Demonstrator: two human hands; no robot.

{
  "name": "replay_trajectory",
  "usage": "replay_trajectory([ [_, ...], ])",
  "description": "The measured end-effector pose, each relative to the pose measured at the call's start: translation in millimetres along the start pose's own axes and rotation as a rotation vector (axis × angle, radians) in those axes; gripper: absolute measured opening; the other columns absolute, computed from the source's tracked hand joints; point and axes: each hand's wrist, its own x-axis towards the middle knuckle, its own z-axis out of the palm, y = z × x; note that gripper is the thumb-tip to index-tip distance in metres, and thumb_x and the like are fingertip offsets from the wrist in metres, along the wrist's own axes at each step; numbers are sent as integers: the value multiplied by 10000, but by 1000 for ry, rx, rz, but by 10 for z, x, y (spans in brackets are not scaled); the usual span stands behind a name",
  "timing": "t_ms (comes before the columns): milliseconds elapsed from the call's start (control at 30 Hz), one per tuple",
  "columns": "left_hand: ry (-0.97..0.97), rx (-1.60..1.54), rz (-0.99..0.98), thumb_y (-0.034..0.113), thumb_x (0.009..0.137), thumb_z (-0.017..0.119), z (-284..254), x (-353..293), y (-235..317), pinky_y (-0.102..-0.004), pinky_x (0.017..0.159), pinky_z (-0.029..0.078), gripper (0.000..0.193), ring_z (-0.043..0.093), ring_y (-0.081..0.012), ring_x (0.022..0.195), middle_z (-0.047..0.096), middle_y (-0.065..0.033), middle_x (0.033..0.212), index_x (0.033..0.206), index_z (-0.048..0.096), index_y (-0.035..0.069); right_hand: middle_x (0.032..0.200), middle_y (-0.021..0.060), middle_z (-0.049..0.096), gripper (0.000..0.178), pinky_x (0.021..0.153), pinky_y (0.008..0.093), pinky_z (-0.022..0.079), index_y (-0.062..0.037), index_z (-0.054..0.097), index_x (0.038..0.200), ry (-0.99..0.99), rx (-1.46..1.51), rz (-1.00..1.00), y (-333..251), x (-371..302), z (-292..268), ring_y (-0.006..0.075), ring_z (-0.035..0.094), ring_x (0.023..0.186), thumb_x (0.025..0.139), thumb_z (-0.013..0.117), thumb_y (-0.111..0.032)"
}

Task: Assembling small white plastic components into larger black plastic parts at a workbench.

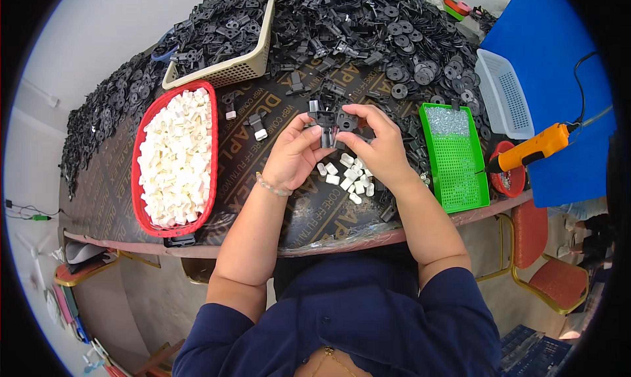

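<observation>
Over the middle of the table, my left hand is closed on a black plastic fitting with a shiny grey end. My right hand pinches a small black plate with holes between thumb and fingers, right against the fitting. Whether the two parts are joined I cannot tell. Just below my hands lies a loose pile of small white plastic blocks. Left of my left hand, a black fitting with a white block at its end rests on the dark board.
At left stands a red basket full of white blocks. Behind it is a cream basket of black parts, beside a large heap. At right are a green tray of screws, an orange electric screwdriver, a red bowl and a pale basket.
</observation>
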Motion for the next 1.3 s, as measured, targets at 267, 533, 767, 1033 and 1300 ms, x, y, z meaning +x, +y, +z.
replay_trajectory([
  [267,-101,-41,-53,91,1011,606,-5,-13,-46,-354,872,633,153,701,-188,1044,692,-73,1124,1163,592,85,1232,117,647,441,1016,401,461,-39,678,1166,-15,30,-124,64,-9,78,291,605,1157,768,837,-143],
  [533,-114,183,86,-3,990,604,97,-78,-81,-378,969,577,375,686,-207,1080,681,-123,1212,1361,559,19,1199,120,670,425,995,399,485,-44,671,1160,65,-64,-173,23,-4,20,293,626,1134,777,834,-131],
  [767,-80,433,180,-29,963,633,78,-59,-103,-349,978,558,357,658,-182,1117,670,-103,1205,1314,568,-23,1117,72,673,267,911,276,526,29,641,1160,-124,547,346,108,-30,14,130,635,1035,921,726,-54],
  [1033,90,863,271,8,952,668,93,-102,-71,-244,812,556,203,698,-123,949,712,-77,1031,1145,634,-45,1028,38,675,263,865,247,523,12,648,1151,-131,717,450,45,-39,-16,88,630,950,908,734,-35],
  [1300,255,344,363,6,933,681,12,0,136,-253,747,524,131,702,-161,893,721,-108,1039,1032,601,35,1003,71,667,349,836,407,474,-76,706,1111,-378,-244,-1,118,-122,109,281,604,914,803,799,-209],
])
